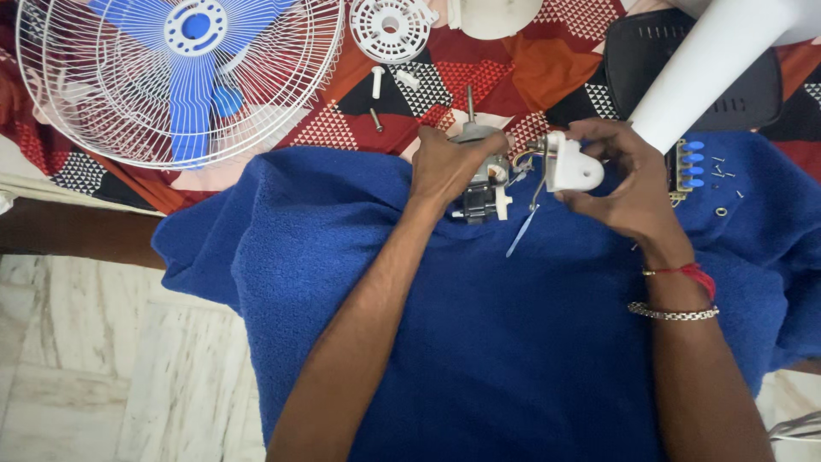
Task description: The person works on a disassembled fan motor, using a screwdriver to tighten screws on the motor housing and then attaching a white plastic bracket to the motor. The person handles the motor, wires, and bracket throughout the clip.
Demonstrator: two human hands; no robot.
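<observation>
While the camera looks straight down, two bare forearms reach up from the bottom of the frame over a blue towel (513, 342) spread on a patterned red, orange and black cloth (530, 73). Just above centre, the left hand (449, 167) closes its fingers over a small grey fan motor (481, 184), its metal shaft pointing toward the top of the frame. Just to the right, the right hand (629, 184) pinches a white plastic bracket (571, 167) between thumb and fingers; thin wires run between bracket and motor. A white tube (714, 68) slants in from the upper right, ending just beside the bracket.

Judging by the layout, the fan is well taken apart. The wire cage with its blue blades (175, 77) lies in the upper left, a round white plastic disc (391, 28) at top centre, and two loose bolts (376, 98) below it. At right, a switch block with blue buttons (687, 169) and a few small screws (723, 175) sit on the towel. Motor and bracket remain joined by wires.

Open towel fills the lower centre between the arms, giving the most room. The towel's left edge drops to a pale marble floor (103, 359); the screws lie near its right edge.
</observation>
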